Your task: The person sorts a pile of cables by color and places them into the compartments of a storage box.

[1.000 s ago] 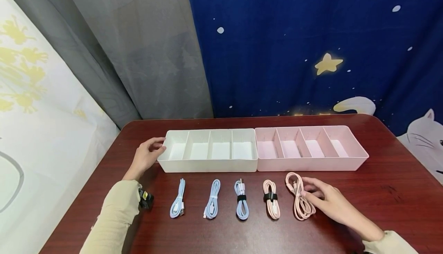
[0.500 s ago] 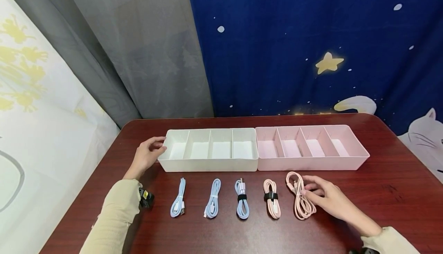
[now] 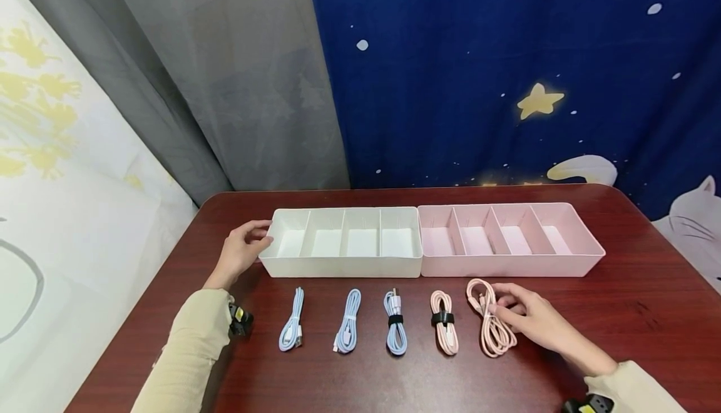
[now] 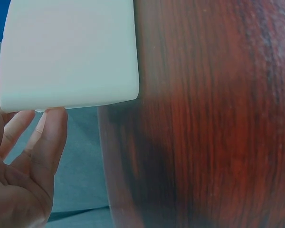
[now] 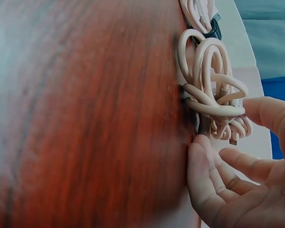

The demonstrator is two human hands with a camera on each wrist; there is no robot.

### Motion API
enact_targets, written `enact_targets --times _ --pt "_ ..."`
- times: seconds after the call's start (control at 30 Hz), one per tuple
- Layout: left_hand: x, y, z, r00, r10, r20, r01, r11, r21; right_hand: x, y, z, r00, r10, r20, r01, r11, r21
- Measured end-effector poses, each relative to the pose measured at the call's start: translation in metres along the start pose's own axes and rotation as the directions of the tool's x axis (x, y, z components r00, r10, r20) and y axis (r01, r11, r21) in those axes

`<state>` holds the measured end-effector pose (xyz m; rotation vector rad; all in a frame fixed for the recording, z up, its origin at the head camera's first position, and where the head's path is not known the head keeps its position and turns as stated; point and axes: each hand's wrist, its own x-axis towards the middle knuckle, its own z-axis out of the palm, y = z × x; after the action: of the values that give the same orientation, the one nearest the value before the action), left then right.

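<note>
My left hand (image 3: 239,253) touches the left end of a white divided box (image 3: 343,268). In the left wrist view its fingertips meet the end wall, with the fingers spread apart. My right hand (image 3: 535,316) is at the right side of a loosely coiled pink cable (image 3: 496,335), which lies on the table. The thumb (image 5: 263,111) touches the coil and the other fingers lie loosely bent beside it. Left of it is a pink cable (image 3: 444,325) with a black strap. Three blue cables (image 3: 291,322) lie further left, one black-strapped.
A pink divided box (image 3: 509,267) adjoins the white one end to end; the compartments of both hold nothing. The cables lie in a row in front of the boxes on a reddish-brown table (image 3: 349,388). Grey and blue curtains (image 3: 479,75) hang behind.
The head view has shifted slightly. Both hands, the boxes and the cables otherwise stay in nearly the same places.
</note>
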<state>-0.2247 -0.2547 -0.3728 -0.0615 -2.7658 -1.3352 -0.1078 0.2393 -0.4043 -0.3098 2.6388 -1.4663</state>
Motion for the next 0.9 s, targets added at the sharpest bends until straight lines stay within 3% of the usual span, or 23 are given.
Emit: enact_targets --times 0.47,0.9 --pt "-0.0004 -0.0005 0.0004 1.0 -0.003 -0.008 0.003 1.0 -0.011 0.0053 0.003 -0.0012 0.995 -0.071 0.076 0.071 0.997 0.0" --pt "-0.0003 0.0007 -0.0005 0.999 -0.041 -0.006 0.04 0.999 -0.018 0.0062 0.0007 -0.0055 0.991 -0.023 0.134 0.008 0.994 0.111"
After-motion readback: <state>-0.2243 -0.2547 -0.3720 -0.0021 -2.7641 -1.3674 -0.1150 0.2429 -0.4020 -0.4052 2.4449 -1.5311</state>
